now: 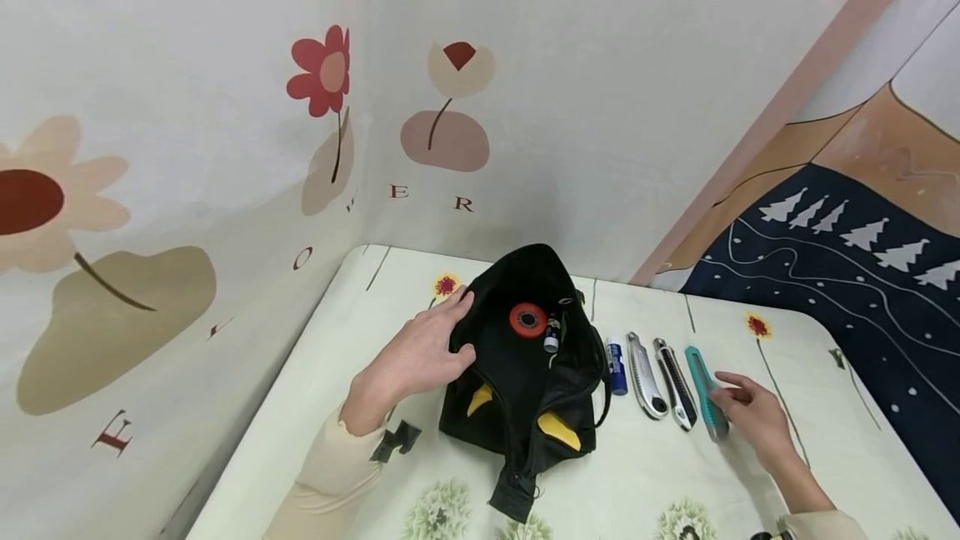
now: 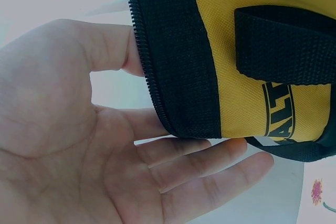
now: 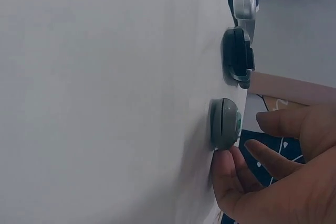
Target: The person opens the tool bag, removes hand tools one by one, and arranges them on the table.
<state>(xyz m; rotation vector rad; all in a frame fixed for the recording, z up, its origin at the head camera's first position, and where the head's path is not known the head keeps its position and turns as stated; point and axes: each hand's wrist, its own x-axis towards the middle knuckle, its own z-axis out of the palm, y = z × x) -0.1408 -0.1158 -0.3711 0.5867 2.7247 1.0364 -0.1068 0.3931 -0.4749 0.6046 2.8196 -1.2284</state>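
Observation:
A black and yellow zippered tool bag [image 1: 495,398] stands with its mouth spread wide. My left hand [image 1: 420,348] pinches its left zip edge between thumb and index finger; the other fingers reach along the outside of the yellow panel [image 2: 241,103]. Inside the bag lie a red ring-shaped roll [image 1: 528,320] and a small dark blue glue stick [image 1: 552,332]. On the right, my right hand [image 1: 757,419] is beside a teal utility knife [image 1: 702,386]. Its lower fingertips [image 3: 223,161] touch the knife's grey end, with thumb and forefinger spread apart.
Between the bag and the teal knife, a blue glue stick [image 1: 617,367], a silver utility knife [image 1: 645,373] and a black-and-silver utility knife [image 1: 675,382] lie in a row. A flower-print cloth covers the table [image 1: 810,390]. Printed curtains [image 1: 600,107] hang behind and at the left.

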